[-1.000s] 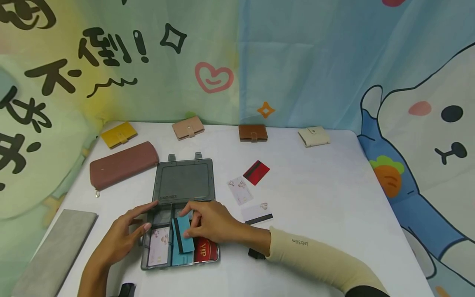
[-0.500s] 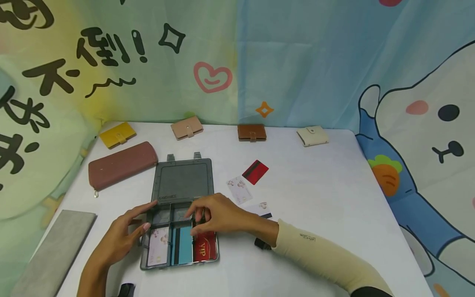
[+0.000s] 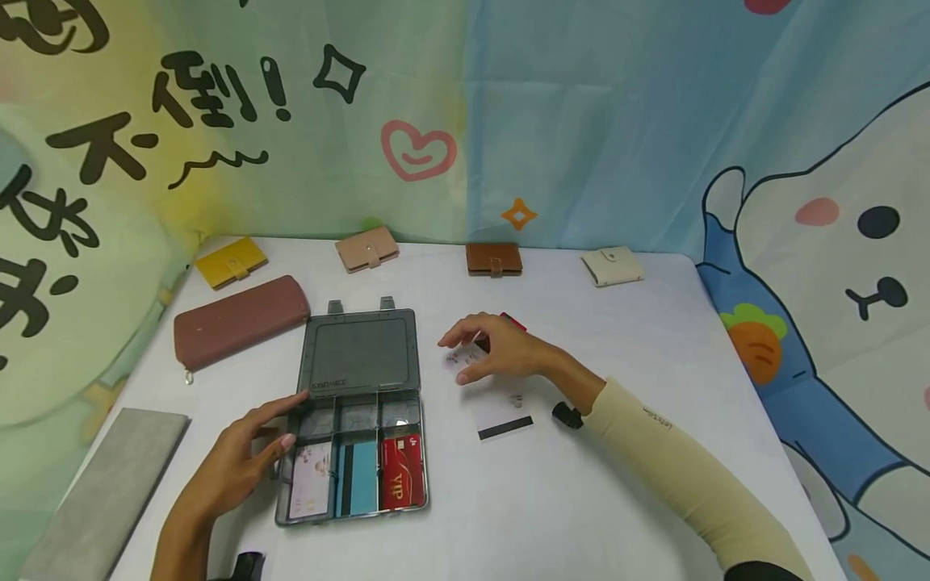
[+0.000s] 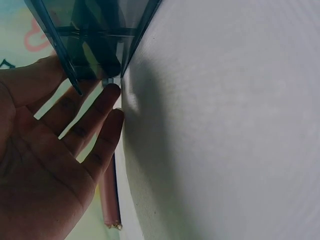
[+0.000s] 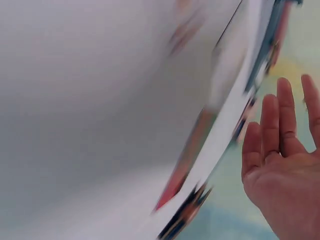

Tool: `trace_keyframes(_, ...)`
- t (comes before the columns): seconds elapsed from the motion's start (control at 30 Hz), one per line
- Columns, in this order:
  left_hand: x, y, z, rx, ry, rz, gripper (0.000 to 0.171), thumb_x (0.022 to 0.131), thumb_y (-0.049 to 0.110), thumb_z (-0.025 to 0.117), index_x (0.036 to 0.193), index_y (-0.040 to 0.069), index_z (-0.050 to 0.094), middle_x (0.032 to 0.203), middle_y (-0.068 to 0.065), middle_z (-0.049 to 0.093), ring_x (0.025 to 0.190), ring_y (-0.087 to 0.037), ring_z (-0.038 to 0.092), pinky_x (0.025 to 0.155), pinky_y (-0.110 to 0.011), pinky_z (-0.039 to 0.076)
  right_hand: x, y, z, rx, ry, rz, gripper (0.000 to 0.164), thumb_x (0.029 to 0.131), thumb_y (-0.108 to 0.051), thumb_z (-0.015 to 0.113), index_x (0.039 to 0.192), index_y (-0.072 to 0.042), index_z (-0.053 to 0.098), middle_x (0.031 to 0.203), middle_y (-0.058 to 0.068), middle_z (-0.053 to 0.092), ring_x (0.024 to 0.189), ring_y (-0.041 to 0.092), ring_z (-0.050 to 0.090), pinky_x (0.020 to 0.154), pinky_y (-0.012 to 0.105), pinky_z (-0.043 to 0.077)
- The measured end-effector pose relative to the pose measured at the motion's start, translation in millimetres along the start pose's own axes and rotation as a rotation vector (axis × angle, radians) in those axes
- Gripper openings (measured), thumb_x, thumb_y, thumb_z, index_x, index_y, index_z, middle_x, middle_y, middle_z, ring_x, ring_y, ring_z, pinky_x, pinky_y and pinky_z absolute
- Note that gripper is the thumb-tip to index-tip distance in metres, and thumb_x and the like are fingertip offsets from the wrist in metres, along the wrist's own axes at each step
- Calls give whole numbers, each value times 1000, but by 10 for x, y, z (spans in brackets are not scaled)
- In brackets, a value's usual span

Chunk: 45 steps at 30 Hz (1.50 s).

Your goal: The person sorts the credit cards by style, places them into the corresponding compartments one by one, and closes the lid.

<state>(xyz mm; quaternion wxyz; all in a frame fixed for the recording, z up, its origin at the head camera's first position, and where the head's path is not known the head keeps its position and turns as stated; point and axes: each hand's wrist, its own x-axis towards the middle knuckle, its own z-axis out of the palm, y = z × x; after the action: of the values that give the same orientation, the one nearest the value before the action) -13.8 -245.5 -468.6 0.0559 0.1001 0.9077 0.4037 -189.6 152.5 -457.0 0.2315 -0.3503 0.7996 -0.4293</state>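
The grey card box [image 3: 361, 351] lies with its lid folded back. Its lower compartments hold a pale floral card [image 3: 311, 482], a blue card [image 3: 359, 480] and a red VIP card [image 3: 403, 472]. Against the box's left side rests my left hand [image 3: 236, 464], fingers extended; the left wrist view shows its fingers by the box's edge. My right hand [image 3: 512, 351], holding nothing visible, is above the loose cards with fingers spread. Beneath it, a floral card [image 3: 455, 358] and a red card [image 3: 513, 321] are partly hidden. Nearer lies a white card with a black stripe [image 3: 503, 418].
A long brown zip wallet [image 3: 242, 323] lies left of the lid. Along the back edge sit small wallets: yellow [image 3: 232, 263], beige [image 3: 367, 250], brown [image 3: 494, 260] and cream [image 3: 613, 266]. A grey flat slab [image 3: 109, 492] is at the left edge.
The right hand let go of the blue card, which now lies in the middle lower compartment. It then moved right and away over the loose cards. The left hand stayed at the box.
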Motion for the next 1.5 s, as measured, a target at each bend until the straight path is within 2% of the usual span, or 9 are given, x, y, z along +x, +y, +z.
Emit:
trace_keyframes(0.1, 1, 0, -2, -2, -3, -1, 67, 92, 2, 67, 152, 23, 43, 155, -10, 44, 138, -32, 44, 103, -50, 52, -40, 154, -178, -62, 13, 47, 57, 75, -26, 89, 127, -16, 66, 127, 6, 63, 119, 30, 53, 107, 50, 46)
trace_keyframes(0.27, 4, -1, -8, -7, -11, -2, 67, 93, 2, 67, 152, 22, 42, 156, -11, 42, 139, -37, 42, 104, -51, 51, -90, 378, -396, -177, 45, 148, 57, 72, -26, 91, 125, -24, 68, 124, -3, 60, 120, 24, 46, 104, 42, 46)
trace_keyframes(0.33, 1, -7, -6, -2, -8, 2, 67, 93, 3, 67, 152, 23, 42, 156, -10, 42, 140, -32, 42, 104, -50, 50, -100, 445, -450, -206, 52, 177, 56, 72, -28, 91, 123, -26, 69, 124, -4, 59, 120, 21, 44, 103, 40, 46)
trace_keyframes(0.63, 5, -9, 0, -20, -19, -6, 67, 93, 3, 67, 152, 21, 42, 156, -11, 42, 141, -37, 41, 105, -53, 49, -58, 491, -502, -354, 48, 208, 50, 69, -30, 93, 114, -27, 71, 112, 1, 58, 112, 19, 44, 93, 37, 46)
trace_keyframes(0.77, 4, -9, 2, -24, -18, -11, 67, 93, 2, 67, 152, 21, 42, 156, -12, 41, 141, -37, 41, 106, -53, 49, -12, 455, -499, -440, 40, 211, 41, 68, -31, 94, 101, -25, 70, 106, 0, 57, 110, 18, 44, 93, 37, 45)
trace_keyframes(0.9, 2, -11, 3, -26, -15, -7, 68, 93, 2, 67, 152, 21, 42, 156, -13, 41, 140, -37, 41, 105, -53, 49, 19, 410, -505, -462, 32, 229, 34, 69, -27, 93, 91, -20, 67, 101, 0, 58, 105, 19, 48, 92, 37, 47)
trace_keyframes(1.17, -5, -17, 5, -9, 1, 6, 68, 93, 4, 67, 152, 23, 42, 156, -10, 43, 138, -37, 42, 105, -50, 49, 20, 313, -520, -499, 34, 335, 43, 71, -24, 92, 102, -16, 63, 103, 3, 59, 100, 21, 54, 92, 39, 51)
trace_keyframes(1.37, -5, -24, 1, -1, 8, 16, 66, 93, 4, 67, 151, 22, 43, 155, -9, 44, 139, -26, 43, 104, -48, 51, -19, 275, -535, -478, 84, 347, 21, 83, -19, 83, 95, -18, 66, 97, 0, 63, 96, 21, 56, 88, 37, 53)
trace_keyframes(1.5, -3, -29, -7, 1, 11, 16, 66, 93, 4, 68, 151, 22, 44, 154, -9, 45, 139, -20, 42, 103, -48, 51, -75, 181, -560, -399, 90, 290, 9, 92, -14, 73, 98, -18, 67, 88, 0, 62, 85, 20, 57, 74, 32, 55)
